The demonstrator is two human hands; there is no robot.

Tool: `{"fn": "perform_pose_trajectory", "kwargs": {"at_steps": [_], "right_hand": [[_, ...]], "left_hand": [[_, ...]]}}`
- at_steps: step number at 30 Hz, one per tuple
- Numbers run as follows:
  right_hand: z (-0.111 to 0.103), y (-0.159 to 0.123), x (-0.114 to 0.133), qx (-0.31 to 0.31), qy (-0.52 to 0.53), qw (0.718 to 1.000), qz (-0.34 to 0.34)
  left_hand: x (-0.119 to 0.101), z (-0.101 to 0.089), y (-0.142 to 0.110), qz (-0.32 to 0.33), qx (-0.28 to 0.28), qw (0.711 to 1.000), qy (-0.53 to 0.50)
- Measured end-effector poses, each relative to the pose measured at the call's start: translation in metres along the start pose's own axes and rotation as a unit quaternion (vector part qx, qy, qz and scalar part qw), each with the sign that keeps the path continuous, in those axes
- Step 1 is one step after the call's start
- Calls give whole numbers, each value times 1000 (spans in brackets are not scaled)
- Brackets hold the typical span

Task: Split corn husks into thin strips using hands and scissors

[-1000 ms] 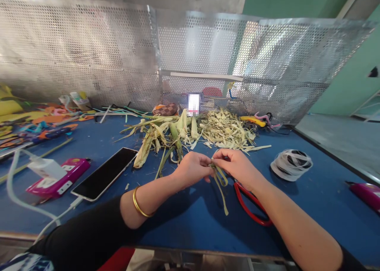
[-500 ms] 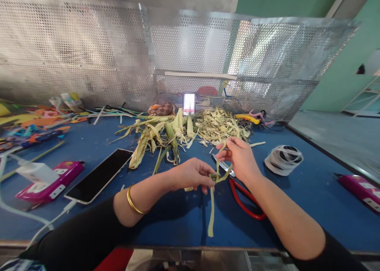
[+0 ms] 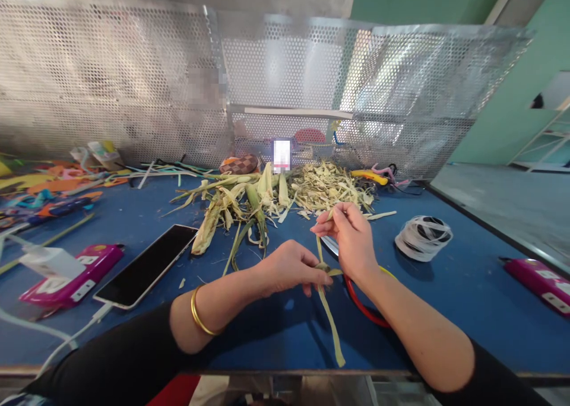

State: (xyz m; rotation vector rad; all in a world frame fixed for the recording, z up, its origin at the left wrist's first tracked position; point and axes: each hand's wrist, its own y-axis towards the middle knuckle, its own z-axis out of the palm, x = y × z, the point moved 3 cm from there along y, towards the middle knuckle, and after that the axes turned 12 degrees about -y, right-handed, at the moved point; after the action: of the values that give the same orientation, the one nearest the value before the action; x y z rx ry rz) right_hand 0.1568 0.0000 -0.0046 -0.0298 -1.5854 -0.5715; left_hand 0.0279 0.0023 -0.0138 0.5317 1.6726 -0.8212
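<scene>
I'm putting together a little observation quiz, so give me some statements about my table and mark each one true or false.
1. The left hand pinches a pale strip. True.
2. The bangle is on the right arm. False: the bangle is on the left arm.
3. A white cable runs to the phone. True.
4. The phone is lit up. False: it is dark.
5. The white roll is left of the phone. False: the white roll is to the right of the right hand.
6. A heap of shreds lies beyond both hands. True.
</scene>
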Motion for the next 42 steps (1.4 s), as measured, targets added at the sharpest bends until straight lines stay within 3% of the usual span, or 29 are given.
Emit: {"fn": "perform_pose_trajectory", "kwargs": {"at_steps": [3, 6, 8, 9, 10, 12, 14, 15, 18, 23, 29, 33, 35, 36, 37, 38, 40, 42], "right_hand": [[-4, 3, 6, 33, -26, 998, -52], [-18, 9, 12, -31, -130, 985, -104], [-29, 13, 9, -100, -173, 976, -83], [-31, 15, 6, -92, -176, 979, -43], [-29, 17, 0, -55, -177, 983, 11], [-20, 15, -10, 77, -167, 975, 121], [-8, 9, -15, 169, -145, 962, 161], [-4, 6, -15, 178, -130, 963, 152], [-1, 3, -14, 105, -99, 984, 103], [-4, 5, -19, 9, -82, 991, 106], [-1, 7, -25, 8, -105, 990, 99], [-10, 13, -26, 29, -154, 983, 94], [-19, 14, -14, -16, -229, 973, 9], [-23, 12, -4, -59, -279, 955, -76], [-26, 7, 8, -97, -325, 924, -175], [-25, 1, 18, -95, -354, 890, -272], [-17, -13, 31, -47, -400, 808, -429], [-6, -23, 33, 40, -450, 722, -524]], "left_hand": [[1, -5, 2, -14, -23, 998, -60], [-1, -14, 4, 6, -68, 986, -149], [-4, -21, 5, 23, -104, 977, -184], [-5, -23, 5, 30, -119, 974, -192], [-6, -25, 5, 37, -131, 971, -197], [-7, -26, 5, 43, -144, 970, -193], [-7, -25, 4, 40, -150, 971, -180], [-7, -25, 4, 38, -151, 973, -170], [-6, -22, 5, 31, -140, 980, -140], [-6, -22, 7, 29, -118, 987, -105], [-6, -22, 7, 16, -106, 989, -105], [-3, -27, 8, 14, -149, 974, -167], [-2, -31, 8, 16, -173, 959, -222], [-2, -34, 8, 19, -179, 951, -252], [-3, -36, 8, 23, -179, 943, -279], [-4, -38, 8, 25, -174, 936, -305], [-7, -42, 8, 33, -163, 923, -346], [-9, -44, 8, 42, -162, 916, -364]]}}
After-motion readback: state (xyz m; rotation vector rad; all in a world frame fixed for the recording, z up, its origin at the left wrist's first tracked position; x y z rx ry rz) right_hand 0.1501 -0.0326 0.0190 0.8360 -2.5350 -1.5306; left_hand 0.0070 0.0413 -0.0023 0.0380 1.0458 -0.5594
